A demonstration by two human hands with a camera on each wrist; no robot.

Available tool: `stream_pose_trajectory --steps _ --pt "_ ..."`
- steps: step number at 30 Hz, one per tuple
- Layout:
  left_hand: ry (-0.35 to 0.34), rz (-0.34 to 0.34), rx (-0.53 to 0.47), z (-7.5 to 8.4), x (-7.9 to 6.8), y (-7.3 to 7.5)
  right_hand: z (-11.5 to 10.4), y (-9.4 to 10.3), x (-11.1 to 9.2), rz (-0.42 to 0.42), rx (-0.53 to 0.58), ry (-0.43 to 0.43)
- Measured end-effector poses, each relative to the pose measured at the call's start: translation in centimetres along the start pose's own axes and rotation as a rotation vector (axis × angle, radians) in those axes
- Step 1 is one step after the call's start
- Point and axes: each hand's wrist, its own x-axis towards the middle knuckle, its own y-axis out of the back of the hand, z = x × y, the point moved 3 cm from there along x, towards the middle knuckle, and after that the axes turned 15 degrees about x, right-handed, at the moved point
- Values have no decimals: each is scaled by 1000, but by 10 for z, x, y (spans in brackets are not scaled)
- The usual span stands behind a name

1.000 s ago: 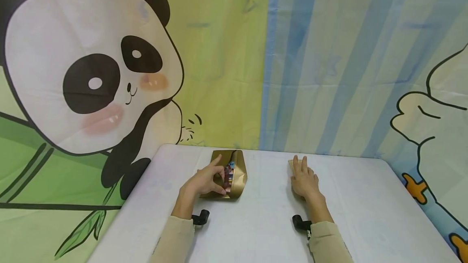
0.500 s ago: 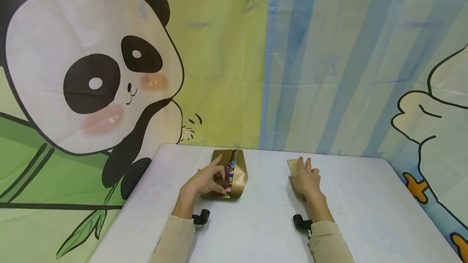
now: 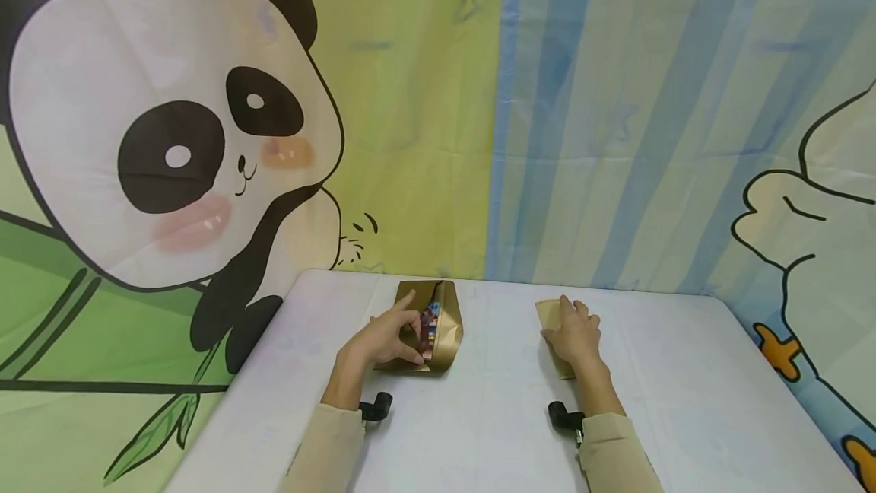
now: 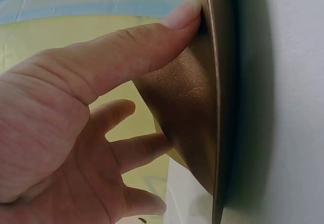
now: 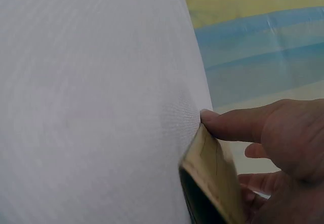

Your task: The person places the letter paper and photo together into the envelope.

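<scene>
A gold envelope [image 3: 449,335] lies on the white table with its pointed flap toward the right. Colourful printed content [image 3: 430,329] shows at its mouth. My left hand [image 3: 385,341] holds the envelope there, thumb and index finger bent at the opening. In the left wrist view the thumb [image 4: 167,29] presses on the upper edge of the brown-gold sheet [image 4: 179,97], and other fingers reach behind it. My right hand [image 3: 575,333] grips a tan folded paper-like piece [image 3: 547,315], partly covered by the hand. The right wrist view shows its dark inner side, with the thumb [image 5: 228,122] at one corner.
The white table [image 3: 493,417] reaches back to a printed cloth backdrop [image 3: 424,135] with a panda and blue stripes. A black camera mount [image 3: 376,408] sits at the left wrist, another black mount [image 3: 564,417] at the right. White tabletop lies between the hands.
My right hand has shifted slightly right and its fingers have bent more. More of the tan piece now shows at its left and below. The left hand and envelope stay put.
</scene>
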Motion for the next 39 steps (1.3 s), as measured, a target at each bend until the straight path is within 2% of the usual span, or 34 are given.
stream_pose_trajectory --steps 6,14,22,29,34,37,39 --pt "4 -1 6 -1 -1 -1 -1 1 0 22 15 47" --pt "2 -5 -9 -2 0 -1 -3 0 1 -9 143 23" --pt "3 -7 1 0 -1 1 -9 4 0 -70 364 -23" --pt "6 -11 14 0 -1 0 -15 2 -2 -174 533 58" --pt "10 -15 24 0 -2 1 -22 1 -4 -137 557 91" --pt "6 -12 19 0 -2 1 -28 -2 -5 -115 575 85" --pt "6 -11 15 0 -1 0 -33 -7 -6 -130 619 75"
